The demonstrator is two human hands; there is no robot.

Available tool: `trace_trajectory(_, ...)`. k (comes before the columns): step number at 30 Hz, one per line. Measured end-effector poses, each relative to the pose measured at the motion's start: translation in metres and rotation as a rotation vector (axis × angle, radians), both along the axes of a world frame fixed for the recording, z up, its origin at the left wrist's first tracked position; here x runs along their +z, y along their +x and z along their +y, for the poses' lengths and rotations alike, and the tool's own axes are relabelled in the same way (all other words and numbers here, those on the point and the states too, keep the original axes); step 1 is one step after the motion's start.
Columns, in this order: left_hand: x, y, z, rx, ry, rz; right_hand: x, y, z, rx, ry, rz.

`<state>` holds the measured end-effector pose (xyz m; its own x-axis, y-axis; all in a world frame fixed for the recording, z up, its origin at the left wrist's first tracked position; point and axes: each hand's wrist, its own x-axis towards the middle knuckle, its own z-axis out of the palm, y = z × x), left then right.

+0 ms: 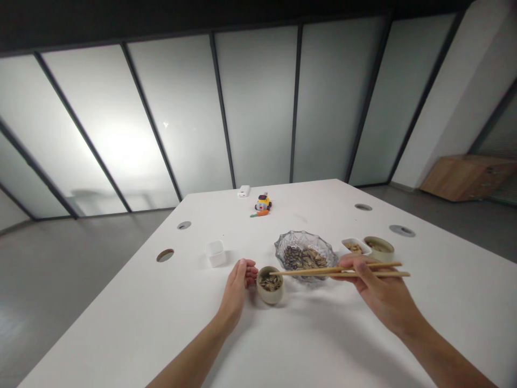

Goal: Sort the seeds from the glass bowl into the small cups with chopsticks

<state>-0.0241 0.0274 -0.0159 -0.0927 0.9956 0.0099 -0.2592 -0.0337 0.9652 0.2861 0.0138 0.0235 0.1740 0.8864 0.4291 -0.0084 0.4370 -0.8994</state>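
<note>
My right hand (375, 288) grips a pair of wooden chopsticks (311, 271) that reach leftward, their tips at the rim of a small beige cup (270, 293). Sunflower seeds, striped and dark, partly fill this cup. Against its left side, or just short of it, rests my left hand (239, 283) with fingers loosely bent and not wrapped around the cup. Behind the chopsticks stands a faceted clear glass bowl (297, 237). Dark seeds lie in its left part and lighter striped ones in its right. Whether anything is pinched between the chopstick tips is too small to tell.
Beyond my right hand are a small white dish (355, 242) with light brown pieces and another beige cup (379, 256). A white square container (216, 256) stands left. Farther back lie a toy carrot (260, 214), a yellow toy vehicle (263, 202) and a white device (244, 191).
</note>
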Motion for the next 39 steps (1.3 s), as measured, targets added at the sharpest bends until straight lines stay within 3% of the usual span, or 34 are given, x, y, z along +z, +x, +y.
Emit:
trace_trajectory(5, 0.000, 0.001, 0.000, 0.007, -0.005, 0.008, 0.005, 0.016, 0.001, -0.376, 0.315, -0.526)
trace_trajectory(8, 0.000, 0.001, -0.001, 0.008, -0.003, -0.001, 0.008, 0.019, 0.000, -0.381, 0.491, -0.700)
trace_trajectory(12, 0.002, 0.001, -0.001, 0.009, -0.011, -0.004, 0.010, 0.013, -0.003, -0.337, 0.560, -0.758)
trace_trajectory(18, 0.001, 0.002, -0.001, 0.025, -0.012, 0.004, 0.007, 0.011, -0.002, -0.224, 0.464, -0.759)
trace_trajectory(25, 0.000, 0.002, 0.000, 0.020, -0.012, 0.001, 0.007, 0.012, -0.001, -0.311, 0.471, -0.707)
trace_trajectory(31, 0.000, 0.001, 0.000, 0.034, -0.005, 0.018, 0.006, 0.019, 0.001, -0.448, 0.214, -0.591)
trace_trajectory(35, 0.001, 0.001, -0.002, 0.019, 0.008, 0.012, 0.004, 0.022, 0.007, -0.397, 0.010, -0.275)
trace_trajectory(39, 0.003, 0.001, -0.003, 0.024, 0.005, 0.002, 0.002, 0.022, 0.015, -0.286, -0.076, 0.148)
